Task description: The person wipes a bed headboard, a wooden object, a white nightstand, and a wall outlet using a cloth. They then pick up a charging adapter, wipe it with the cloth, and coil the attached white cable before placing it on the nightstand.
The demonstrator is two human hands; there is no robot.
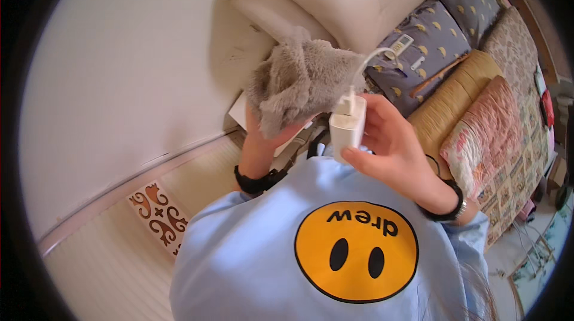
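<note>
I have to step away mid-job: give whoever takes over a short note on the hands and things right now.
Left hand: raised, gripping a grey fluffy cloth.
Right hand: holding a white power adapter upright, its white cable looping up from the top.
Cloth is close against the adapter's top; actual contact unclear.
Done: both items picked up, held at chest height.
Left: probably wiping the adapter; how much is wiped cannot be told.

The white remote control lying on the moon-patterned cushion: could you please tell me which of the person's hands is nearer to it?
Right. The right hand, holding a white charger block, is just below the remote control; the left hand, gripping grey fluffy cloth, is farther off to its left.
</note>
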